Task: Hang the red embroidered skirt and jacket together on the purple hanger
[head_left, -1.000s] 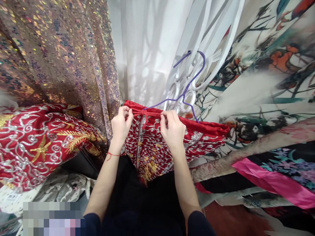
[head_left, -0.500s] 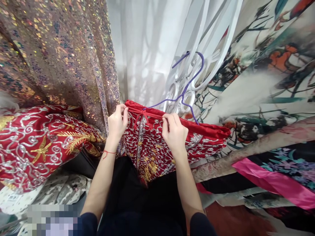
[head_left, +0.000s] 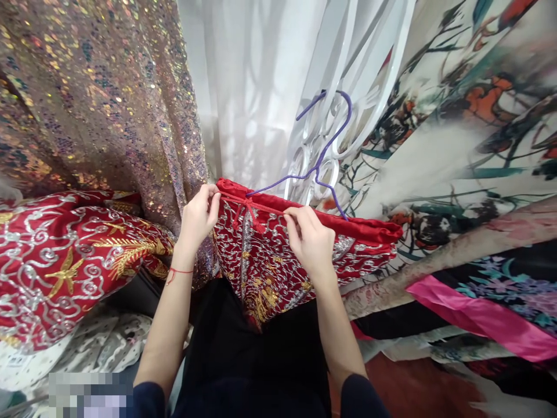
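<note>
A red garment (head_left: 265, 261) with silver and gold embroidery hangs over a purple wire hanger (head_left: 319, 157), whose hook rests on a white scrolled metal frame (head_left: 348, 87). A thin red drawstring (head_left: 248, 209) is knotted at the garment's top edge. My left hand (head_left: 198, 217) is closed, pinching the left end of the string at the garment's left corner. My right hand (head_left: 311, 241) is closed, pinching the right end of the string against the top edge. The string is stretched taut between them.
Sequined gold fabric (head_left: 96, 98) hangs at the left, a white curtain (head_left: 252, 87) behind. Another red embroidered garment (head_left: 65, 255) lies at the left. Floral printed cloth (head_left: 470, 133) and a pink satin strip (head_left: 478, 316) fill the right. Black cloth (head_left: 256, 354) hangs below.
Both hands have moved apart along the top edge, the left one further left, pulling the red string taut. The view has shifted slightly.
</note>
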`<action>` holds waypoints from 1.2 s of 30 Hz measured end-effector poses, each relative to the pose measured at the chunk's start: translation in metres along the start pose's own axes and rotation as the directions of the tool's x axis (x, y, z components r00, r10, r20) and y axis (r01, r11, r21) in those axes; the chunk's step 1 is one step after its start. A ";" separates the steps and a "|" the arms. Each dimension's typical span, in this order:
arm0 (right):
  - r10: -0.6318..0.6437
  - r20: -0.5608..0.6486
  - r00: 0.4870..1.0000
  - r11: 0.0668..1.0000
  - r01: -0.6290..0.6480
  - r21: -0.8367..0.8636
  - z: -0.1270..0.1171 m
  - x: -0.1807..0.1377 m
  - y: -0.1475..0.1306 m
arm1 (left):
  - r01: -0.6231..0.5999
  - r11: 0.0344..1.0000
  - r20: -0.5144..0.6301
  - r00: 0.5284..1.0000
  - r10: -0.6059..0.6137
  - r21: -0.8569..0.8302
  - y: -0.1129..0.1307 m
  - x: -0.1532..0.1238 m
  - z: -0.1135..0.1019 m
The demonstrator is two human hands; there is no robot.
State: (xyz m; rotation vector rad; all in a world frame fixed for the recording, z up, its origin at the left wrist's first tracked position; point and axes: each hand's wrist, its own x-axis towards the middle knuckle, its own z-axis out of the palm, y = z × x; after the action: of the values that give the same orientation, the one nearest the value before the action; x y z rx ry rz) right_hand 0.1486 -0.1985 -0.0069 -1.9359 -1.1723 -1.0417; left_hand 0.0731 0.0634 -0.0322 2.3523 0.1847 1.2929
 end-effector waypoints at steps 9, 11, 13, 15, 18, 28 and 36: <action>0.321 -0.220 0.921 0.936 -0.345 -0.076 -0.109 -0.033 0.085 | 0.085 0.965 0.039 0.996 -0.078 -0.248 -0.011 0.008 0.004; 0.485 -0.020 0.874 0.874 -0.485 -0.003 -0.111 -0.044 0.103 | 0.136 0.923 0.094 0.990 -0.109 -0.361 -0.013 0.009 0.009; 0.585 0.142 0.798 0.785 -0.602 0.147 -0.106 -0.056 0.117 | 0.134 0.898 0.070 0.991 -0.115 -0.419 -0.014 0.009 0.012; 0.620 0.219 0.753 0.694 -0.657 0.296 -0.097 -0.065 0.126 | 0.098 0.908 0.005 0.995 -0.104 -0.407 -0.014 0.009 0.013; 0.641 0.086 0.763 0.691 -0.622 0.367 -0.083 -0.071 0.130 | 0.070 0.937 -0.081 0.991 -0.104 -0.341 -0.012 0.011 0.014; 0.432 -0.452 0.780 0.840 -0.530 -0.112 -0.050 -0.066 0.133 | 0.269 0.830 0.165 0.963 -0.215 -0.488 -0.007 0.022 0.001; 0.397 -0.477 0.784 0.812 -0.543 -0.215 -0.032 -0.061 0.151 | 0.271 0.847 -0.076 0.937 -0.341 -0.457 -0.012 0.008 0.021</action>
State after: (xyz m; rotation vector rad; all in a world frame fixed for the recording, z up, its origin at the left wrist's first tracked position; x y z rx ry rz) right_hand 0.2593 -0.3093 -0.0620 -1.9784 -0.2369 -1.3349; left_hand 0.0964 0.0700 -0.0412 1.7567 0.2734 1.2073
